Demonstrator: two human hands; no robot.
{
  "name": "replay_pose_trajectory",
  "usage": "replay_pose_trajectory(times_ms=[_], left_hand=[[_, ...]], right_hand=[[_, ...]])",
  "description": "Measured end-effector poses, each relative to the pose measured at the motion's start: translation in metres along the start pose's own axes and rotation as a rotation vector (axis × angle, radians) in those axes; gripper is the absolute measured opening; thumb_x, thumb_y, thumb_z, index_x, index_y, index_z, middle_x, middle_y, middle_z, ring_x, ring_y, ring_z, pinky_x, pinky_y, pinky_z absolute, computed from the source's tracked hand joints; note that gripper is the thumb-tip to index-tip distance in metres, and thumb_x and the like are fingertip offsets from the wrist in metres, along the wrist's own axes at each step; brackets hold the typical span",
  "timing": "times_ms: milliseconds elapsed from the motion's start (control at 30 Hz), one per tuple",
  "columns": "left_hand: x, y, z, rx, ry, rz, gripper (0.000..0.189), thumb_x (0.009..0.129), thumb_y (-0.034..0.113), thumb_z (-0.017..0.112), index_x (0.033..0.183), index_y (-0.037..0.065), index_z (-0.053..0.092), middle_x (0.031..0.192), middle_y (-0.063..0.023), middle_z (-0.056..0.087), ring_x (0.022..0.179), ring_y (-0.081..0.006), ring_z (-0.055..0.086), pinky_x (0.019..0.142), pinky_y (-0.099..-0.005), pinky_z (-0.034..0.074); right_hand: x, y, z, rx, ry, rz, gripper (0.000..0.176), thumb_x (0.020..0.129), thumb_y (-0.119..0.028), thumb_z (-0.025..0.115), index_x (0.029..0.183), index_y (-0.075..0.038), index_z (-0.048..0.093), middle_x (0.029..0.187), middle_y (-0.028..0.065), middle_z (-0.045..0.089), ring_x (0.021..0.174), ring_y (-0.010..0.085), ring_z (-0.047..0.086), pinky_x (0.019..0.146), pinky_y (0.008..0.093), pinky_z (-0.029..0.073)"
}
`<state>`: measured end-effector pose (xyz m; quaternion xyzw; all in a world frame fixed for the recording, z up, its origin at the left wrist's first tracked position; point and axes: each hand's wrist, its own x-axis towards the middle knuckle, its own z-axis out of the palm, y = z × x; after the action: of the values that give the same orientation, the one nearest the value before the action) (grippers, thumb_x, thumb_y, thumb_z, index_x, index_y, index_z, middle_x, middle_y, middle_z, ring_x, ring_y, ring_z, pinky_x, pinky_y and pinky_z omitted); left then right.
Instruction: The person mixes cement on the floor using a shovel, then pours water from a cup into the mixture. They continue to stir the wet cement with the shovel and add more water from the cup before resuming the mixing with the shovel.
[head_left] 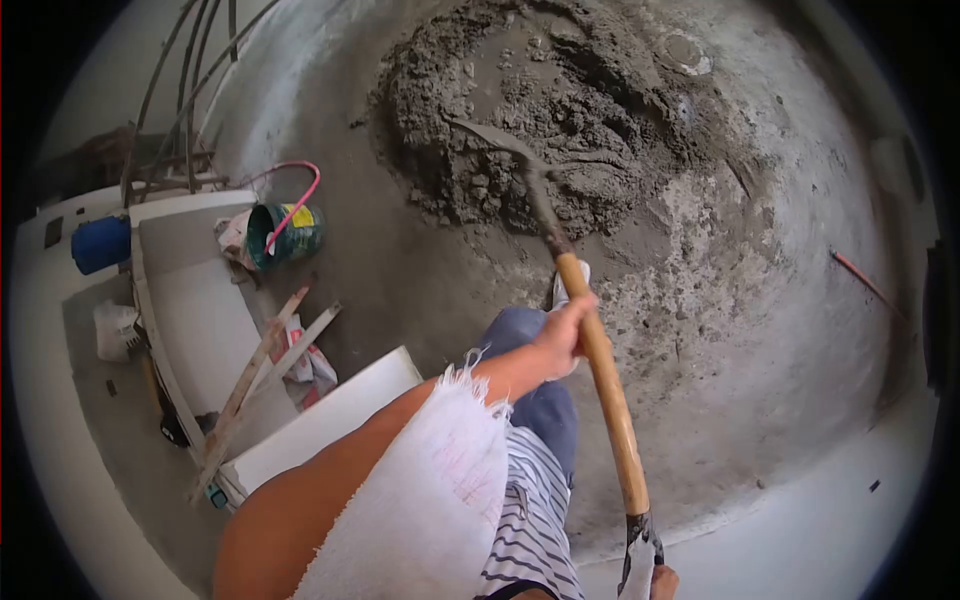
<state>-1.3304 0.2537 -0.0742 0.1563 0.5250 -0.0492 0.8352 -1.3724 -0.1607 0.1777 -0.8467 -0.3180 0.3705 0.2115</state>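
Note:
A shovel (605, 385) with a wooden shaft runs from the bottom of the view up to a heap of wet grey mortar (520, 60). Its mortar-smeared blade (500, 138) lies in the near side of that heap. My left hand (567, 335) is wrapped round the upper wooden shaft. Down at the bottom edge, my right hand (663, 583) grips the shovel's end handle, and only part of this hand shows. My shoe (572, 284) is beside the shaft, just short of the mortar.
Left of the heap stands a dark green bucket (290, 238) with a pink hose (303, 195). Wooden strips (262, 375) cross over a white ledge (330, 415). A blue container (102, 245) sits at far left. A red-tipped stick (866, 279) lies on the right.

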Motion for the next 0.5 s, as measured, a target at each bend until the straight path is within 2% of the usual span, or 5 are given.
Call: replay_pose_trajectory(times_ms=[67, 167, 267, 400, 500], left_hand=[[0.010, 0.020, -0.030, -0.200, 0.010, 0.038, 0.040, 0.080, 0.047, 0.064, 0.090, 0.010, 0.051, 0.074, -0.0066, 0.053, 0.068, -0.0239, 0.060, 0.068, -0.0403, 0.054], [0.032, 0.039, -0.052, -0.288, 0.053, 0.214, 0.036, 0.079, 0.046, 0.065, 0.082, 0.012, 0.051, 0.068, -0.0041, 0.051, 0.062, -0.0210, 0.057, 0.062, -0.0376, 0.052], [0.086, -0.007, -0.124, -0.269, -0.046, -0.040, 0.033, 0.078, 0.041, 0.066, 0.081, 0.013, 0.050, 0.067, -0.0037, 0.053, 0.058, -0.0183, 0.055, 0.057, -0.0352, 0.050], [0.094, -0.128, -0.165, -0.022, 0.254, -0.311, 0.020, 0.080, 0.029, 0.062, 0.079, 0.013, 0.051, 0.060, -0.0075, 0.052, 0.053, -0.0227, 0.055, 0.050, -0.0382, 0.047], [0.080, -0.210, -0.192, 0.063, 0.305, -0.522, 0.020, 0.079, 0.025, 0.064, 0.081, 0.009, 0.052, 0.064, -0.0073, 0.051, 0.059, -0.0215, 0.055, 0.057, -0.0382, 0.050]], right_hand=[[-0.005, -0.012, 0.035, 0.327, 0.273, 0.191, 0.012, 0.078, -0.011, 0.059, 0.086, -0.002, 0.060, 0.092, 0.0119, 0.060, 0.087, 0.0261, 0.056, 0.075, 0.0378, 0.043], [0.007, -0.026, 0.078, 0.555, 0.409, 0.531, 0.010, 0.080, -0.012, 0.058, 0.084, -0.002, 0.059, 0.086, 0.0111, 0.060, 0.081, 0.0251, 0.056, 0.070, 0.0386, 0.043], [0.007, -0.028, 0.109, 0.679, 0.439, 0.885, 0.011, 0.081, -0.014, 0.057, 0.081, -0.003, 0.058, 0.080, 0.0103, 0.059, 0.075, 0.0240, 0.055, 0.066, 0.0394, 0.043], [-0.007, -0.033, 0.151, 0.742, 0.543, 1.207, 0.010, 0.081, -0.014, 0.057, 0.079, -0.004, 0.058, 0.074, 0.0088, 0.058, 0.068, 0.0222, 0.054, 0.060, 0.0385, 0.042], [-0.014, -0.045, 0.198, 0.776, 0.742, 1.366, 0.008, 0.080, -0.013, 0.058, 0.077, -0.005, 0.058, 0.071, 0.0075, 0.057, 0.063, 0.0206, 0.053, 0.057, 0.0363, 0.041]])
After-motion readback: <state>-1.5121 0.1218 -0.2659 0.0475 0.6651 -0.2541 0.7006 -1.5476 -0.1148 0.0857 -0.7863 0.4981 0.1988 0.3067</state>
